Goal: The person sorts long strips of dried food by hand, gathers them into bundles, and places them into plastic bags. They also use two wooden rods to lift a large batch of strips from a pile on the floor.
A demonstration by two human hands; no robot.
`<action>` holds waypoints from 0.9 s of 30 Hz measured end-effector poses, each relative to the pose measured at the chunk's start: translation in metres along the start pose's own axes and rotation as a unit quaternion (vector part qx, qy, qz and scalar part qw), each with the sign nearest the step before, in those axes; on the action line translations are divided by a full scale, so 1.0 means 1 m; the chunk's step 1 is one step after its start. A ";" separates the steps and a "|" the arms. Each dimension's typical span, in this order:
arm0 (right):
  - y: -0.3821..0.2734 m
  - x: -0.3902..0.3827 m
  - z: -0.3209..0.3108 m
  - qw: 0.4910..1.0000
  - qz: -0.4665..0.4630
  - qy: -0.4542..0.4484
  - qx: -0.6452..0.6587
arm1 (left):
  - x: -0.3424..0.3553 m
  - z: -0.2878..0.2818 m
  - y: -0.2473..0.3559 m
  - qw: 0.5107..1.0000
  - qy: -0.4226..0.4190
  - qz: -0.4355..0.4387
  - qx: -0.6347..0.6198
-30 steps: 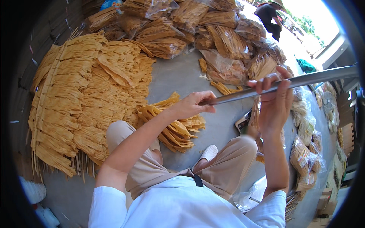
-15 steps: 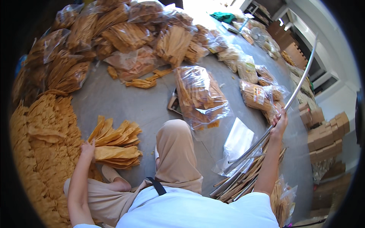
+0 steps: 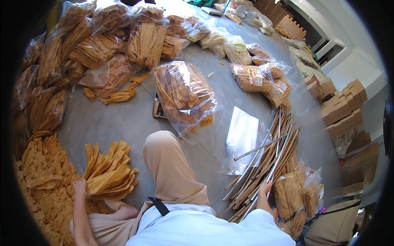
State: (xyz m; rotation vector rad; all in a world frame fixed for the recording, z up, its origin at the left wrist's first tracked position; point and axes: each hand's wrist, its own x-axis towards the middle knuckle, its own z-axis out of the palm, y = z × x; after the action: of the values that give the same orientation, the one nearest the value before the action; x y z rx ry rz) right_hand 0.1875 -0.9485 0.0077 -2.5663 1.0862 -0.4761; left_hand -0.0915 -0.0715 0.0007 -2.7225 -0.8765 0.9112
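My left hand (image 3: 80, 187), at the lower left, is closed on a fanned bunch of dried yellow sheets (image 3: 110, 172). Beside it lies a broad heap of the same wrinkled sheets (image 3: 43, 205). My right hand (image 3: 266, 186) grips a long metal rod (image 3: 278, 151) lying on a loose pile of brown sticks and other rods (image 3: 248, 186). White plastic sheets (image 3: 242, 131) lie just left of that pile, and packed brown bundles (image 3: 289, 192) lie to its right.
A large bagged bundle (image 3: 182, 92) sits mid-floor on a small device (image 3: 158, 108). Many bags of dried sheets (image 3: 96, 49) curve round the back and left. Pale bags (image 3: 236, 49) continue rightward. Cardboard boxes (image 3: 340, 106) are stacked along the right.
The rod that both hands held raised is now down on the stick pile in my right hand. My left hand moved to the yellow bunch, and the view has swung right.
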 end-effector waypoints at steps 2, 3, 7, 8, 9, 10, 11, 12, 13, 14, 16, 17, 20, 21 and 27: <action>0.012 -0.011 0.005 0.999 0.042 0.014 -0.007 | -0.017 -0.025 0.006 0.999 0.015 0.003 -0.051; 0.011 -0.018 0.009 0.998 0.050 0.019 -0.012 | -0.027 -0.044 0.010 0.997 -0.010 0.008 -0.080; 0.045 0.012 0.023 0.999 0.040 0.028 -0.005 | -0.041 -0.116 0.015 0.979 -0.034 0.066 -0.192; 0.037 0.018 0.026 0.998 0.021 0.047 -0.031 | -0.047 -0.119 0.005 0.972 -0.020 0.088 -0.216; 0.045 0.037 0.016 0.999 0.040 0.014 -0.027 | -0.058 -0.135 0.006 0.956 0.049 0.107 -0.267; 0.048 0.046 0.012 0.998 0.060 0.000 0.005 | -0.065 -0.159 0.002 0.948 -0.026 0.091 -0.304; 0.013 0.034 -0.010 0.994 0.092 -0.021 -0.053 | -0.078 -0.177 0.002 0.946 -0.024 0.052 -0.318; 0.013 0.040 -0.003 0.993 0.084 -0.018 -0.078 | -0.085 -0.185 -0.006 0.947 -0.029 0.028 -0.318; 0.016 0.049 -0.009 0.994 0.066 -0.001 -0.092 | -0.087 -0.183 -0.010 0.952 0.002 0.015 -0.306; 0.018 0.062 -0.009 0.993 0.049 0.014 -0.104 | -0.092 -0.189 -0.016 0.940 -0.001 0.024 -0.341; 0.018 0.079 0.007 0.994 0.002 0.039 -0.102 | -0.100 -0.187 -0.027 0.935 0.101 0.061 -0.336; 0.012 0.094 0.013 0.993 -0.037 0.057 -0.098 | -0.104 -0.187 -0.026 0.931 0.107 0.037 -0.346; -0.031 0.155 0.043 0.957 -0.261 0.123 -0.003 | -0.127 -0.183 -0.024 0.911 0.161 0.001 -0.379; -0.064 0.158 0.065 0.928 -0.346 0.128 0.046 | -0.134 -0.186 -0.021 0.908 0.168 0.004 -0.383; -0.376 -0.183 -0.076 0.714 -0.602 -0.084 0.347 | -0.149 -0.243 0.025 0.914 0.234 0.090 -0.318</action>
State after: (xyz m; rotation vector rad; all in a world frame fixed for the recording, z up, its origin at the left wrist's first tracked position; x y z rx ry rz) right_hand 0.2720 -0.5767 0.1961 -2.1398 -0.8783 -0.6961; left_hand -0.0329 -0.1645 0.2653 -3.3780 -0.9457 -0.0756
